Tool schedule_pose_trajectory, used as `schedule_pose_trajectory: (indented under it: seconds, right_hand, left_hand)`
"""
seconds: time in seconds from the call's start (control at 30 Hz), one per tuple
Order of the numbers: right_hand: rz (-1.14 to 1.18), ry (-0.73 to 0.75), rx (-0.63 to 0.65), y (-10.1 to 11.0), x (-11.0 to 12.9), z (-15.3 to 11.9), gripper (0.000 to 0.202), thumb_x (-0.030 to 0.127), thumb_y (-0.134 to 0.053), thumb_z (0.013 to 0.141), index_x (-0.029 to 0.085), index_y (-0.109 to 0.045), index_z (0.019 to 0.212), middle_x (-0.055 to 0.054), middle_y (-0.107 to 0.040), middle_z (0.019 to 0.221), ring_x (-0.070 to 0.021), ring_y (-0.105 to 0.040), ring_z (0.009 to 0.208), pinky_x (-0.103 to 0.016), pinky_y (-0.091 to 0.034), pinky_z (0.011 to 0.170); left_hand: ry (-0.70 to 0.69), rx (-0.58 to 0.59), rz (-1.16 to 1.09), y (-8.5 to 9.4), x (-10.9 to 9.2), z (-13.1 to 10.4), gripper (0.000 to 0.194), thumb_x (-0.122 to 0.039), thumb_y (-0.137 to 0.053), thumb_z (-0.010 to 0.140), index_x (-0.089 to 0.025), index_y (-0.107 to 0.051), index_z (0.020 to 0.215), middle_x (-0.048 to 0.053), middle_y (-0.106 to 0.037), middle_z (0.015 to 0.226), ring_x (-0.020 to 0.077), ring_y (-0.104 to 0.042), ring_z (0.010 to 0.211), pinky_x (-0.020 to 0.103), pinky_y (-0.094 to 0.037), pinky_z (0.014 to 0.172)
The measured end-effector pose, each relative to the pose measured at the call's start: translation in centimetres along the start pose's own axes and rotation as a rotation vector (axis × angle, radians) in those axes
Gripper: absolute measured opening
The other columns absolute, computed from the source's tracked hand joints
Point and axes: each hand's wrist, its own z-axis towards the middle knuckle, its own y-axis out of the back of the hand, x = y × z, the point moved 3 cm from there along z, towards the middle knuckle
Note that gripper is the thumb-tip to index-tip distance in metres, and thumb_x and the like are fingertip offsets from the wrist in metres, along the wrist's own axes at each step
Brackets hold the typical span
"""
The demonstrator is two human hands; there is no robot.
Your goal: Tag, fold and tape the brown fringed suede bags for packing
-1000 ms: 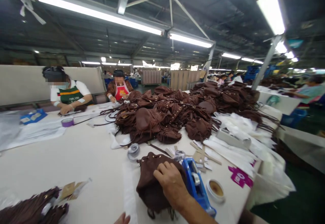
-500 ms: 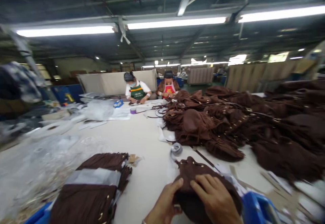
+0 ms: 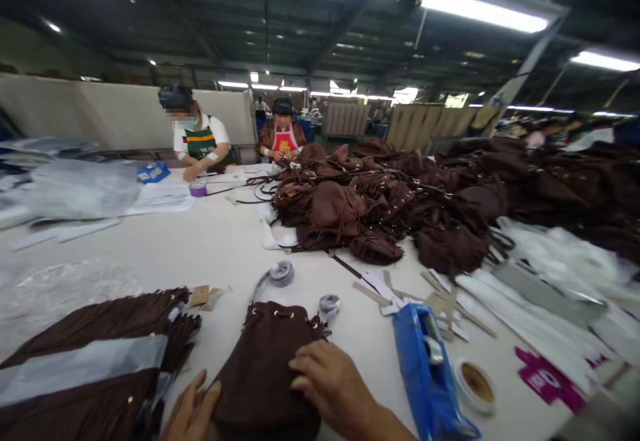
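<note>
A dark brown drawstring bag (image 3: 270, 367) with gold eyelets lies on the white table in front of me. My left hand (image 3: 193, 411) is at its lower left edge, fingers apart, partly cut off by the frame. Over the right side of the bag rests my right hand (image 3: 333, 381), its fingers spread and slightly bent. Two grey wrapped coils, one (image 3: 281, 273) above the bag and one (image 3: 329, 305) at its upper right, lie near the eyelets. To the left sits a stack of brown fringed bags (image 3: 100, 321) with a pale band across it.
A blue tape dispenser (image 3: 425, 374) and a tape roll (image 3: 475, 384) stand at the right. Beyond lies a large heap of brown bags (image 3: 350, 201). Clear plastic (image 3: 75, 277) covers the left. Two people work at the far edge.
The view has swung to the right. The bag now lies flatter, with its eyelets and both grey coils showing. My hands have moved apart, to either side of it.
</note>
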Motion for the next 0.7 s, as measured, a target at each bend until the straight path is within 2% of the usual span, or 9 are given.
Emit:
schedule_pose_trajectory:
  seconds: [0.07, 0.13, 0.23, 0.33, 0.43, 0.57, 0.7]
  right_hand:
    - [-0.011, -0.257, -0.048, 2.0, -2.9, 1.3, 0.028, 0.033, -0.038, 0.104, 0.022, -0.064, 0.106, -0.005, -0.069, 0.102, -0.0171, -0.062, 0.096, -0.028, -0.046, 0.085]
    - [-0.069, -0.454, -0.069, 2.7, -5.5, 3.2, 0.036, 0.032, -0.029, 0.106, 0.021, -0.063, 0.103, -0.005, -0.069, 0.097, -0.0168, -0.064, 0.094, -0.027, -0.046, 0.083]
    - [-0.116, -0.545, 0.009, 0.6, -7.6, 6.5, 0.037, 0.037, -0.028, 0.106, 0.020, -0.061, 0.110, -0.006, -0.071, 0.099, -0.0180, -0.067, 0.091, -0.027, -0.046, 0.078]
    - [-0.117, -0.544, 0.138, -2.9, -8.1, 8.8, 0.039, 0.046, -0.036, 0.104, 0.019, -0.063, 0.105, -0.007, -0.074, 0.091, -0.0215, -0.069, 0.084, -0.028, -0.045, 0.071]
    - [-0.125, -0.552, 0.235, -5.1, -8.6, 9.3, 0.047, 0.051, -0.031, 0.103, 0.018, -0.064, 0.098, -0.010, -0.074, 0.087, -0.0237, -0.069, 0.082, -0.029, -0.043, 0.070]
    - [-0.109, -0.530, 0.313, -5.4, -10.2, 8.1, 0.055, 0.048, -0.017, 0.106, 0.018, -0.063, 0.098, -0.009, -0.073, 0.090, -0.0216, -0.068, 0.086, -0.029, -0.041, 0.073]
    - [-0.070, -0.446, 0.344, -5.0, -10.8, 6.3, 0.050, 0.047, -0.021, 0.107, 0.019, -0.061, 0.094, -0.004, -0.071, 0.088, -0.0170, -0.066, 0.086, -0.025, -0.039, 0.073]
  left_hand:
    - [-0.233, -0.056, 0.097, -0.1, -1.0, 0.5, 0.055, -0.056, -0.047, 0.084, -0.023, -0.057, 0.126, 0.010, -0.058, 0.136, 0.0301, -0.049, 0.133, 0.048, -0.036, 0.114]
    - [-0.408, -0.023, 0.142, -1.1, -2.7, 0.9, 0.055, -0.055, -0.047, 0.086, -0.025, -0.055, 0.131, 0.006, -0.051, 0.146, 0.0269, -0.039, 0.141, 0.047, -0.027, 0.121]
    - [-0.614, 0.026, 0.386, -3.5, -4.9, 0.7, 0.058, -0.050, -0.045, 0.092, -0.024, -0.044, 0.144, 0.008, -0.043, 0.154, 0.0286, -0.033, 0.145, 0.056, -0.024, 0.120]
    - [-0.603, 0.107, 0.577, -5.7, -4.8, 0.1, 0.062, -0.046, -0.039, 0.096, -0.023, -0.029, 0.153, 0.009, -0.032, 0.159, 0.0314, -0.025, 0.148, 0.063, -0.024, 0.116]
    - [-0.525, 0.170, 0.672, -7.0, -3.2, -0.7, 0.067, -0.049, -0.037, 0.096, -0.023, -0.020, 0.155, 0.009, -0.022, 0.163, 0.0342, -0.019, 0.150, 0.065, -0.026, 0.113]
    - [-0.492, 0.213, 0.774, -8.5, -1.1, -1.3, 0.073, -0.057, -0.043, 0.091, -0.015, -0.034, 0.151, 0.014, -0.021, 0.161, 0.0438, -0.022, 0.146, 0.066, -0.022, 0.113]
    - [-0.452, 0.192, 0.791, -9.9, -0.2, -1.6, 0.076, -0.058, -0.049, 0.088, -0.013, -0.038, 0.149, 0.016, -0.024, 0.160, 0.0477, -0.025, 0.144, 0.066, -0.017, 0.114]
